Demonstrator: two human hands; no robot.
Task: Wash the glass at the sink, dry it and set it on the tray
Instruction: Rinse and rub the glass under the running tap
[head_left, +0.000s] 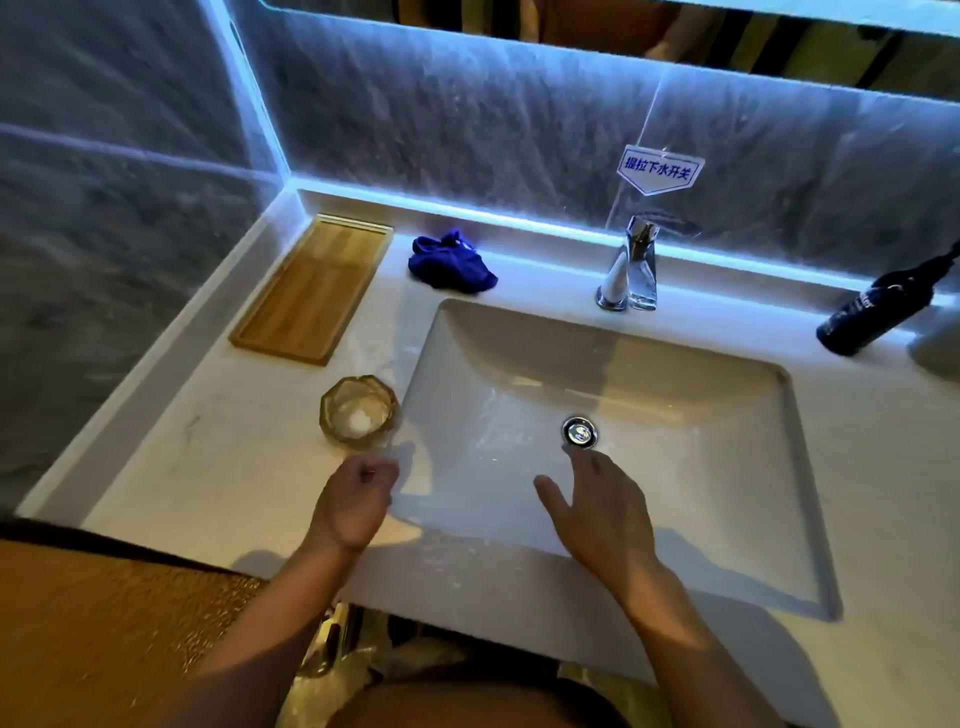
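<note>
A faceted amber glass (358, 412) stands upright on the white counter, just left of the sink (675, 395). My left hand (353, 506) hovers just below it with fingers loosely curled and holds nothing. Over the front of the basin, near the drain (579, 431), my right hand (602, 506) is spread flat and empty. A wooden tray (311, 291) lies bare at the back left of the counter. A crumpled blue cloth (449, 262) sits behind the sink, to the right of the tray.
A chrome faucet (631, 267) stands at the back edge of the basin, with no water running. A dark bottle (878, 309) leans at the far right. Grey marble walls close in the left and back sides. The counter's front edge is near my body.
</note>
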